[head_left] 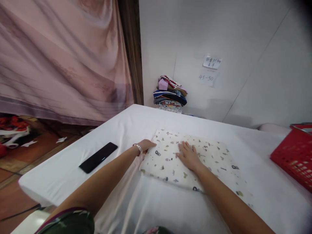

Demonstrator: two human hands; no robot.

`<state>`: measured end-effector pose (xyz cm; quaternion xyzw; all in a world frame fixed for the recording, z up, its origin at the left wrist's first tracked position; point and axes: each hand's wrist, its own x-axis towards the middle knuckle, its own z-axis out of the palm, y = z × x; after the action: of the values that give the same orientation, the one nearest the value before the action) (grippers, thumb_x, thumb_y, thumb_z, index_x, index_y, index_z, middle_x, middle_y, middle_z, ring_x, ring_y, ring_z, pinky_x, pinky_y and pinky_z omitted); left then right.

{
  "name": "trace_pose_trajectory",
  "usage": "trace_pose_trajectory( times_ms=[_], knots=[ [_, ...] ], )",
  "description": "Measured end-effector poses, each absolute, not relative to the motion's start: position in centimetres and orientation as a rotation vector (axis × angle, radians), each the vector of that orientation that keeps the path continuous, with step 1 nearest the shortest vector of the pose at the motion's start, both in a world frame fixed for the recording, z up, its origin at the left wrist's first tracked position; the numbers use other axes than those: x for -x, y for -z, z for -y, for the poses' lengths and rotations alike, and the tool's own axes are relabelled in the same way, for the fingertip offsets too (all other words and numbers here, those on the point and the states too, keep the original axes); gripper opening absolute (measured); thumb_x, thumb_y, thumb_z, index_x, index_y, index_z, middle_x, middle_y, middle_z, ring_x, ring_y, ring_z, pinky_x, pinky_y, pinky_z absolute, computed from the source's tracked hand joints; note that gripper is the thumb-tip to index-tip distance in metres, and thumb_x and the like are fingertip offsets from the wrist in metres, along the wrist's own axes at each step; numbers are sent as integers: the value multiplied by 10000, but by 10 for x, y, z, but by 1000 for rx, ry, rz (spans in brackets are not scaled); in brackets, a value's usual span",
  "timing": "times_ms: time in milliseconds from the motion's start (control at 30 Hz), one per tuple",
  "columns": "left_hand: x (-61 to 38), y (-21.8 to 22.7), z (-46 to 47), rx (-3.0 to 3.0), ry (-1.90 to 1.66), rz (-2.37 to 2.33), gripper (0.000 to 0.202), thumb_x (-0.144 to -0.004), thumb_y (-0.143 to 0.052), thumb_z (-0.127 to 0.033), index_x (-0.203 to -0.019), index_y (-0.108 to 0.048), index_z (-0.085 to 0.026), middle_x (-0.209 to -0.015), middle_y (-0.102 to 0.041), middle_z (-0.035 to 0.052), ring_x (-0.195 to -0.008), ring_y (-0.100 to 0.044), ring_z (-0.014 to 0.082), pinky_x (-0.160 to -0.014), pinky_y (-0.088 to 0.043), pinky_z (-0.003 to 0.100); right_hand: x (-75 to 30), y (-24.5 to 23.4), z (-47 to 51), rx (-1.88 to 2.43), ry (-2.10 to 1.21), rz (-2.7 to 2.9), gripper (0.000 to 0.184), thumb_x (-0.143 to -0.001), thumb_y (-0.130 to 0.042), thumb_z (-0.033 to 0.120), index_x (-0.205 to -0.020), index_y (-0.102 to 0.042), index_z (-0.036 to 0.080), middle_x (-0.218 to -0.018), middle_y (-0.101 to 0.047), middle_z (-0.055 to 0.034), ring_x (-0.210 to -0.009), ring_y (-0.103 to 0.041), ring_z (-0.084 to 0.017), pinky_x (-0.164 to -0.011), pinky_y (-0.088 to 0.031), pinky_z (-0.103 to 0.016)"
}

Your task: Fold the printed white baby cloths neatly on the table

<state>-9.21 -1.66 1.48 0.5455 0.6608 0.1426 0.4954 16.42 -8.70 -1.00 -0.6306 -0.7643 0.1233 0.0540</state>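
Note:
A white cloth (170,162) printed with small grey, green and black motifs lies folded into a flat rectangle on the white-covered table (102,187). At its left edge, my left hand (145,145) is closed on the fabric, and some of its fingers are hidden from view. A bracelet (138,149) circles the left wrist. My right hand (189,156) rests flat on top of the cloth near its middle, fingers stretched out and slightly spread.
A black phone (98,157) lies on the table at left. A red plastic basket (292,154) stands at the right edge. Beyond the far edge, a stack of folded fabrics (170,94) sits against the wall. A pink curtain (68,58) hangs at back left.

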Motion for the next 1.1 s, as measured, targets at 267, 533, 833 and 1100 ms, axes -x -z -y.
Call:
trace_pose_trajectory(
  times_ms=[267, 533, 833, 1100],
  knots=[
    [82, -42, 19, -1366, -395, -1542, 245, -709, -580, -388, -757, -531, -153, -497, -481, -31, -432, -464, 100, -403, -358, 207, -153, -9, 96, 1814, -615, 2130, 578, -840, -345, 477, -1339, -357, 186, -1453, -189, -51, -1345, -66, -211, -1075, -42, -428],
    [0, -74, -16, -1714, -431, -1258, 348, -632, -630, -475, -752, -579, -152, -505, -506, -20, -426, -459, 100, -404, -345, 214, -156, -37, 104, 1101, -1341, 1192, 522, -839, -374, 528, -1276, -411, 244, -1288, -481, -70, -1129, -485, -201, -913, -413, -374],
    [-197, -94, 38, -1936, -314, -958, 378, -654, -645, -421, -852, -614, -101, -695, -646, 92, -567, -585, 145, -510, -419, 222, -288, -32, 139, 1336, -1148, 1028, 793, -782, 1, 683, -1288, -370, 199, -1180, -564, -110, -999, -574, -236, -802, -453, -379],
    [-187, -70, 122, -2033, -362, -784, 278, -798, -474, -358, -975, -591, -178, -929, -658, 83, -824, -606, 164, -739, -475, 262, -346, -5, 189, 1469, -1400, 822, 632, -797, -280, 621, -1096, -531, 124, -992, -649, -140, -850, -635, -259, -758, -475, -411]
  ],
)
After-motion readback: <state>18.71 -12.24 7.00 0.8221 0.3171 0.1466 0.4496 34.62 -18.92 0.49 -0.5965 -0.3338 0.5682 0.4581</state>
